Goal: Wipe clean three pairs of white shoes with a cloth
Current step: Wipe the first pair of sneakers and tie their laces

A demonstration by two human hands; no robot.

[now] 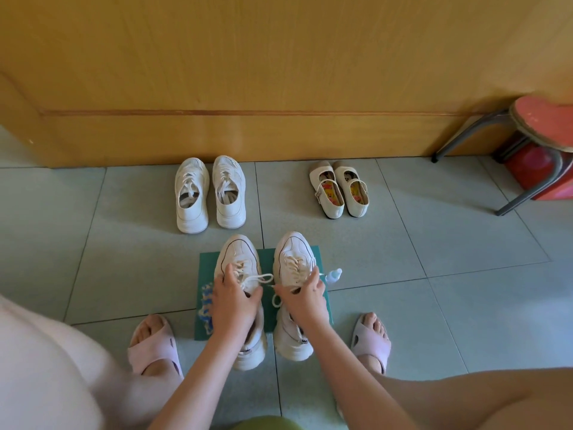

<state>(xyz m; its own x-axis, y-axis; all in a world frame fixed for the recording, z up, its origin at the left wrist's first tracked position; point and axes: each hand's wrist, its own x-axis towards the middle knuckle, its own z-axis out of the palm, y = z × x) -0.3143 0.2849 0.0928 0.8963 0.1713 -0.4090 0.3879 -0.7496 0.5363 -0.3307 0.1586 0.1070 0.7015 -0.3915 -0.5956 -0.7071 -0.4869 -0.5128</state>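
Sneakers stand side by side on the green mat [266,265], long axes running away from the person, toes toward the wooden door [248,72]. Left hand [231,301] curls over the left sneaker [237,259] at its laces; right hand [305,294] grips the right sneaker [293,252] likewise, fingers closed around the collars.

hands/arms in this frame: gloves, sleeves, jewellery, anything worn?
Nothing worn on either. The left hand and right hand are bare, with no gloves, rings or watch visible. Both forearms are bare up to the frame edge; no sleeves show. Nails are short, with no polish that I can make out.
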